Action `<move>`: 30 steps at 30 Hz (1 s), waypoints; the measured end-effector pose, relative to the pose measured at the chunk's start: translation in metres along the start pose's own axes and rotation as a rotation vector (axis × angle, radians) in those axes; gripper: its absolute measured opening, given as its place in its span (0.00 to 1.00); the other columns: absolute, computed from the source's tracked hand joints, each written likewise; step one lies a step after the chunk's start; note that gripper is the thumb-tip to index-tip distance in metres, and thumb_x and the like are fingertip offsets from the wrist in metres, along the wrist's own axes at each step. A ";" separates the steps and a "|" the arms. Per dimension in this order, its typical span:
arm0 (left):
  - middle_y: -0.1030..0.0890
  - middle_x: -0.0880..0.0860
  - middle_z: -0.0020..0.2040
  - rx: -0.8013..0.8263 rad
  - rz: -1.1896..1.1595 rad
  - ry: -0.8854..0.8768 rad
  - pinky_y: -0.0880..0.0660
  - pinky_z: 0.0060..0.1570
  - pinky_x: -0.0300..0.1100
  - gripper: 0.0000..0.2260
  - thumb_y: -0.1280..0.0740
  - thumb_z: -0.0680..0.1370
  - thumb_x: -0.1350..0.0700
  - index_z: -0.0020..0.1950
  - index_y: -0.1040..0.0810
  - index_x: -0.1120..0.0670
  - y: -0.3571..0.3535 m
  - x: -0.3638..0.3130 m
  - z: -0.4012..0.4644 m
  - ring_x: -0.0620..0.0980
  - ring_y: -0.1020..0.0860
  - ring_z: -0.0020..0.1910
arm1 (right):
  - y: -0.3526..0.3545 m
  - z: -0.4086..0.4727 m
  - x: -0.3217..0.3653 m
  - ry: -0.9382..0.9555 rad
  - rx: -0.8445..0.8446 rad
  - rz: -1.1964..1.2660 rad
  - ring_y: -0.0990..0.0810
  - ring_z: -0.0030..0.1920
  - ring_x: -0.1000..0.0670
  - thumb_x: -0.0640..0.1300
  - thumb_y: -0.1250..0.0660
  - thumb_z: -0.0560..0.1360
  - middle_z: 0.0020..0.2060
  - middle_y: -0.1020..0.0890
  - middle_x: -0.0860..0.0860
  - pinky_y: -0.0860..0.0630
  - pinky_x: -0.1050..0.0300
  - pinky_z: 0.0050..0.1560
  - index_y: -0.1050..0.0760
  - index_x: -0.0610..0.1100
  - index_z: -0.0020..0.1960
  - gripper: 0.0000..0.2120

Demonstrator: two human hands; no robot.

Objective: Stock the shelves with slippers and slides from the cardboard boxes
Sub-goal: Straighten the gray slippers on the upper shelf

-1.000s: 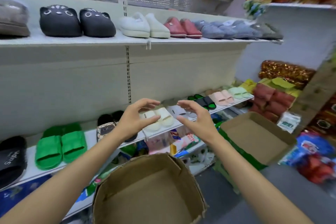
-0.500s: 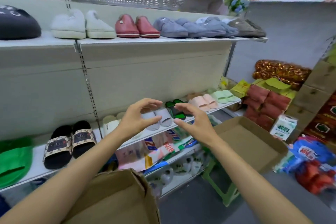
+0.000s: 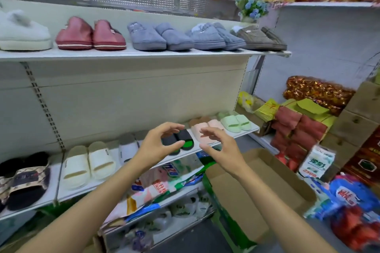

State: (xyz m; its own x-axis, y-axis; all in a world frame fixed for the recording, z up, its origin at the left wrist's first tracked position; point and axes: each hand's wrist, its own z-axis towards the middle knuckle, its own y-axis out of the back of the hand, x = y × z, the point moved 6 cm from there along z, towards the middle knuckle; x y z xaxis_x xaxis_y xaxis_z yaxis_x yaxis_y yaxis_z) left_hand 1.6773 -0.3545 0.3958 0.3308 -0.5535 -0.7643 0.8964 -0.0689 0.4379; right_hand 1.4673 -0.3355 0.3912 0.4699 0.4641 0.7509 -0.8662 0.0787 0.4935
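Note:
Both my hands are raised in front of the lower shelf [image 3: 236, 134], holding nothing. My left hand [image 3: 157, 146] has loosely curved fingers, with thumb and fingers apart. My right hand [image 3: 219, 146] is the same, just to its right. Behind them on the shelf sit black-and-green slides [image 3: 186, 141], pink slides [image 3: 203, 129], mint green slides [image 3: 235, 122], cream slides [image 3: 88, 163] and patterned black slides [image 3: 22, 181]. An open, empty cardboard box [image 3: 255, 195] stands below my right forearm. The upper shelf [image 3: 144, 54] carries fluffy white, red, grey and brown slippers.
Packaged goods [image 3: 156, 187] fill the shelf under the slides. On the right are stacked red and yellow paper bundles [image 3: 298, 127], a tissue pack [image 3: 315, 163], blue and red packages [image 3: 353, 195] and gold foil goods [image 3: 316, 90]. Blue artificial flowers [image 3: 251, 7] stand on the top shelf.
My view has swung to the right along the shelves. The near cardboard box has dropped out of sight at the bottom left. Both hands keep the same empty, curved pose.

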 end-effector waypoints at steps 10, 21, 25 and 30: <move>0.17 0.43 0.59 -0.047 -0.043 0.017 0.24 0.62 0.44 0.19 0.23 0.74 0.59 0.62 0.20 0.46 -0.070 0.038 0.110 0.45 0.20 0.59 | 0.055 0.079 -0.086 -0.042 -0.032 0.020 0.21 0.61 0.53 0.45 0.28 0.73 0.58 0.18 0.57 0.25 0.52 0.63 0.22 0.49 0.63 0.18; 0.19 0.45 0.60 -0.097 0.070 -0.098 0.25 0.62 0.45 0.18 0.25 0.73 0.55 0.62 0.20 0.47 -0.142 0.006 0.247 0.46 0.21 0.60 | 0.183 0.182 -0.152 0.093 -0.059 -0.053 0.24 0.64 0.58 0.43 0.28 0.75 0.61 0.20 0.59 0.28 0.53 0.67 0.24 0.50 0.66 0.19; 0.19 0.46 0.60 -0.165 0.116 -0.162 0.25 0.63 0.45 0.17 0.24 0.75 0.58 0.62 0.20 0.50 -0.165 -0.032 0.308 0.47 0.21 0.59 | 0.259 0.232 -0.164 0.170 -0.124 -0.066 0.24 0.63 0.59 0.43 0.28 0.76 0.61 0.20 0.57 0.28 0.54 0.67 0.24 0.50 0.65 0.19; 0.20 0.46 0.61 -0.184 0.175 -0.241 0.28 0.65 0.39 0.19 0.25 0.75 0.57 0.65 0.22 0.50 -0.203 -0.094 0.395 0.45 0.22 0.61 | 0.359 0.297 -0.170 0.266 -0.272 -0.142 0.23 0.61 0.56 0.43 0.28 0.76 0.59 0.19 0.54 0.27 0.56 0.65 0.23 0.46 0.64 0.17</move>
State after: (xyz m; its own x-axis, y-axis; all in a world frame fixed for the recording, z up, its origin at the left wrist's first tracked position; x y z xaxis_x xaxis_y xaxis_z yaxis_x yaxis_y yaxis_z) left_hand 1.3476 -0.6162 0.5650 0.4248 -0.7255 -0.5415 0.8777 0.1835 0.4427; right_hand 1.1267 -0.6482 0.5713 0.5590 0.6407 0.5263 -0.8258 0.3727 0.4233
